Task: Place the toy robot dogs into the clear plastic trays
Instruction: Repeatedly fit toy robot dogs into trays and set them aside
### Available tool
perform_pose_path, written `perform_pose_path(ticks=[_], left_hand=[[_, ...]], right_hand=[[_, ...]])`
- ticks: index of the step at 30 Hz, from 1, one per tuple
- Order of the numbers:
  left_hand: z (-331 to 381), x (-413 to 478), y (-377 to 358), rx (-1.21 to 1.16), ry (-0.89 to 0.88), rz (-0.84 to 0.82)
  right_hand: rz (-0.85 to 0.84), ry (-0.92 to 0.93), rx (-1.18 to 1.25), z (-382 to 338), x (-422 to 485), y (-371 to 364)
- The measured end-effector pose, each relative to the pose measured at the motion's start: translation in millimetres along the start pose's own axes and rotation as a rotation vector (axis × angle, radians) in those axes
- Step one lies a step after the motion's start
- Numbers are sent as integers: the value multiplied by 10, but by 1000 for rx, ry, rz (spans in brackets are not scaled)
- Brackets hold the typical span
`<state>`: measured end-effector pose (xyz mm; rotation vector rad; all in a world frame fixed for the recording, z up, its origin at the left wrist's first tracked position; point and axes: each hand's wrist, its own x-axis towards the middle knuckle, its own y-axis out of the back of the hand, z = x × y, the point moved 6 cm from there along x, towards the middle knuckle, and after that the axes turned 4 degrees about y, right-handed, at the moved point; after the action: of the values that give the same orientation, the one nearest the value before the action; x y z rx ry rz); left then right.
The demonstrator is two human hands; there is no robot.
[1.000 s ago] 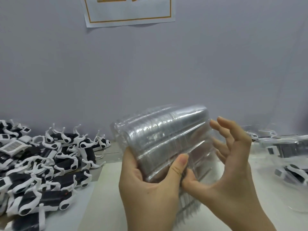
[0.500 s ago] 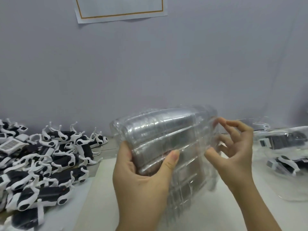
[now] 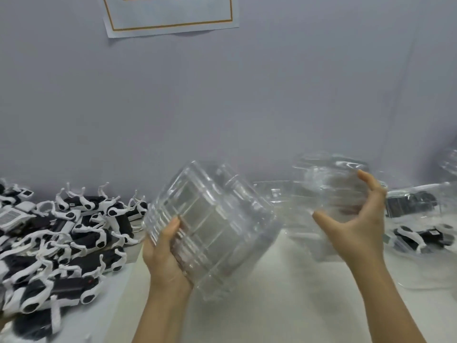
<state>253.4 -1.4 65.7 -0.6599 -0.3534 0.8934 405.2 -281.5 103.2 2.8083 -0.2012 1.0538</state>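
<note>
Head, left hand (image 3: 165, 253) one tray stack (image 3: 212, 226), right hand (image 3: 356, 226) one tray (image 3: 331, 184)

A white paper sign (image 3: 170, 13) with an orange border hangs on the grey wall (image 3: 222, 107) behind the pale bench (image 3: 284, 305).

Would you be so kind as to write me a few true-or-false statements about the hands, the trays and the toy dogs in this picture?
1. The left hand grips the stack of clear trays. True.
2. The right hand holds nothing. False: it holds a single clear tray, apart from the stack.
3. The loose toy robot dogs lie piled to the left of the stack. True.
4. Nothing hangs on the wall. False: a paper sign with an orange border hangs at the top.
</note>
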Motion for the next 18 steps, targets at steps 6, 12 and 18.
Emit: perform_pose_path(ticks=[6,12,18], left_hand=[[-634,20,493,-155,374,153],[-537,230,839,217,285,110],[-85,145,822,957,-338,148]], right_hand=[[57,25,252,-154,-13,-7],[-21,131,185,-348,-66,-72],[-22,142,229,-363,-74,-61]])
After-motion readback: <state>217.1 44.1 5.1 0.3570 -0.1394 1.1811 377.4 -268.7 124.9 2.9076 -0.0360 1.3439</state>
